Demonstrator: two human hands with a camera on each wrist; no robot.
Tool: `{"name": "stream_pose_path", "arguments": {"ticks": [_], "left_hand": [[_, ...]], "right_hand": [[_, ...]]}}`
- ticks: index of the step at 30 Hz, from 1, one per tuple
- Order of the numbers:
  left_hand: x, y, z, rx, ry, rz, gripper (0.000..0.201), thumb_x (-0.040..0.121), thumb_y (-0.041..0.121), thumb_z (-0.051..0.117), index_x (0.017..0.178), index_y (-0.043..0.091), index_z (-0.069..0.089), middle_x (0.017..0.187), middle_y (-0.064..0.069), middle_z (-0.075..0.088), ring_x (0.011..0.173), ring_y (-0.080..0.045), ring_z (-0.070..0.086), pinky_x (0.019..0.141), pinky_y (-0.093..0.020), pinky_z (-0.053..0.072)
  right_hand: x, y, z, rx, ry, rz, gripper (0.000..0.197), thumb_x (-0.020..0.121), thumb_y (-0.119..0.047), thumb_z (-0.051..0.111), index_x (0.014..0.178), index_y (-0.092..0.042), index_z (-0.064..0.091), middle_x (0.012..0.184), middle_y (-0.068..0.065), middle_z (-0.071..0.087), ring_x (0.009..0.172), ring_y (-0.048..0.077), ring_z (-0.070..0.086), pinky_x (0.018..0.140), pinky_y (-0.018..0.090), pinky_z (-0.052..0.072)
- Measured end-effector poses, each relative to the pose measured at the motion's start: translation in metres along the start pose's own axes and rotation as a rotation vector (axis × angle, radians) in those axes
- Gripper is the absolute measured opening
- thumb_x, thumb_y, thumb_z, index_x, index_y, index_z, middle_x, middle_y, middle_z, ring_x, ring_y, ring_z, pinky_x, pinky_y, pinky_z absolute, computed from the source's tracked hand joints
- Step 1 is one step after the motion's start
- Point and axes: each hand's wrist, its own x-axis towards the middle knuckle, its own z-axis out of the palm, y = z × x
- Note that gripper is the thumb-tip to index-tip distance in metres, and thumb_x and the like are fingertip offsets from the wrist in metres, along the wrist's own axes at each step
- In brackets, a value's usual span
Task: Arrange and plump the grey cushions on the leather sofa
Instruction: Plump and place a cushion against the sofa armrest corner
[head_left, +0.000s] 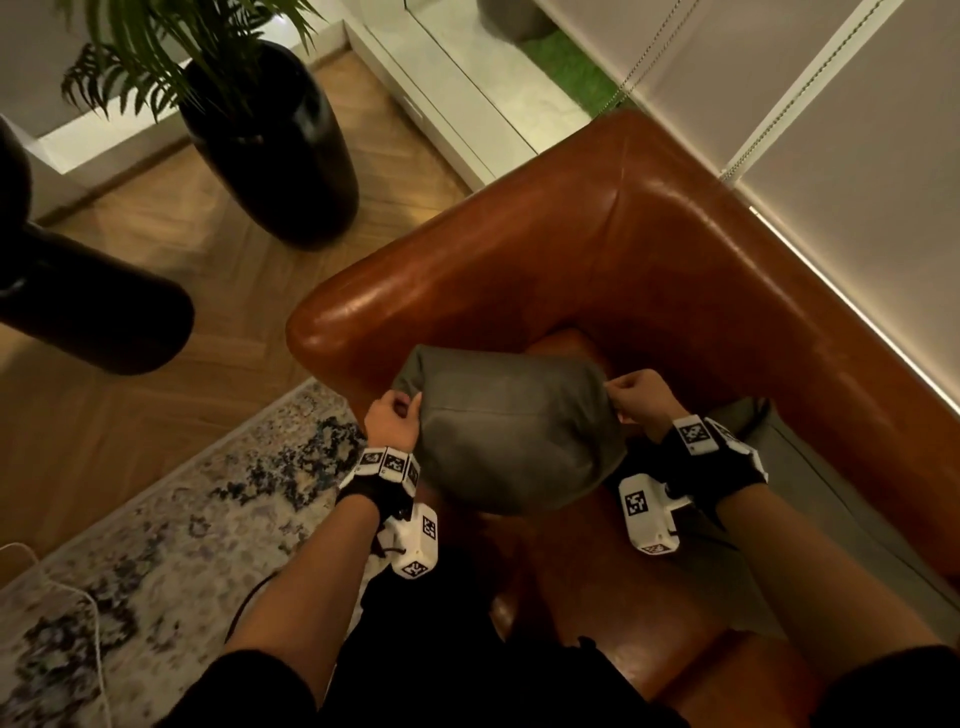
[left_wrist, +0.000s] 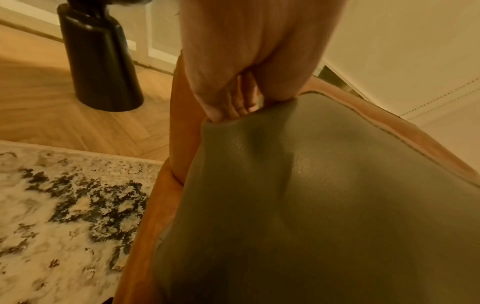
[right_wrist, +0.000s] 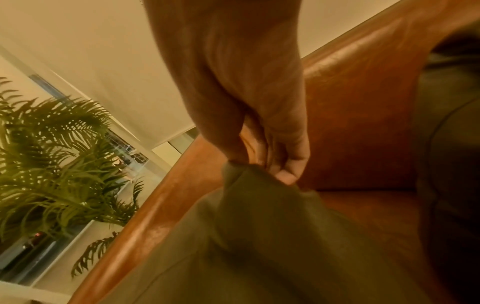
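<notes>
A plump grey cushion (head_left: 511, 431) hangs upright over the corner seat of the brown leather sofa (head_left: 597, 249). My left hand (head_left: 397, 413) pinches its upper left corner, and my right hand (head_left: 626, 397) pinches its upper right corner. In the left wrist view the curled fingers (left_wrist: 233, 102) clamp the edge of the cushion (left_wrist: 311, 205). In the right wrist view my thumb and fingers (right_wrist: 285, 164) pinch a gathered corner of the cushion (right_wrist: 259, 236). A second grey cushion (head_left: 810, 467) lies on the seat to the right, partly hidden by my right arm.
Left of the sofa arm a black planter (head_left: 280, 150) with a palm stands on the wood floor. A dark round object (head_left: 88, 312) lies near a patterned rug (head_left: 171, 525). Behind the sofa back are window blinds (head_left: 810, 104).
</notes>
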Motion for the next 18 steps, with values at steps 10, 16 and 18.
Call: {"name": "stream_pose_path", "arguments": {"ticks": [10,16,18], "left_hand": [[-0.003,-0.029,-0.057,-0.637,-0.287,-0.245,0.028,0.101,0.026,0.031,0.084,0.023,0.054,0.087,-0.003,0.057,0.081,-0.017,0.051,0.067,-0.032,0.038],[-0.015,-0.015,-0.050,-0.759,-0.306,-0.419,0.039,0.099,0.042,0.028,0.094,0.019,0.058,0.087,-0.002,0.060,0.076,-0.016,0.052,0.065,-0.029,0.039],[-0.019,-0.011,-0.043,-0.670,-0.252,-0.355,0.066,0.089,0.066,0.029,0.122,0.016,0.054,0.111,-0.004,0.061,0.100,-0.022,0.056,0.089,-0.037,0.048]], "right_hand": [[-0.031,0.016,-0.037,0.455,-0.150,0.008,0.025,0.099,-0.011,0.041,0.108,0.002,0.060,0.096,0.014,0.059,0.081,0.023,0.054,0.072,0.032,0.042],[-0.040,0.016,-0.023,0.417,0.078,-0.066,0.029,0.100,-0.024,0.042,0.094,-0.005,0.063,0.080,0.005,0.060,0.072,0.016,0.056,0.071,0.034,0.049],[-0.049,0.020,-0.009,0.277,0.090,-0.111,0.042,0.096,-0.039,0.046,0.067,-0.009,0.054,0.063,0.002,0.046,0.060,0.016,0.046,0.061,0.030,0.039]]}}
